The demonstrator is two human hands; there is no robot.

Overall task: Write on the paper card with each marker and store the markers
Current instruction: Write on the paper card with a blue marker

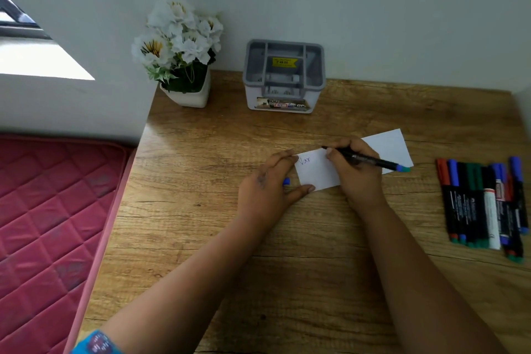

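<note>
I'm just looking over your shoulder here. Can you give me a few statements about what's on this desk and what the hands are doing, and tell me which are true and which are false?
1. The right hand grips a marker over the paper card. True.
2. The paper card is still blank. False: a few handwritten letters show near its left end.
3. The left hand rests on the left end of the card. True.
4. The grey organizer is full of markers. False: no markers show in its compartments.
5. The spare markers lie in a bunch on the left side of the desk. False: they lie on the right side.
</note>
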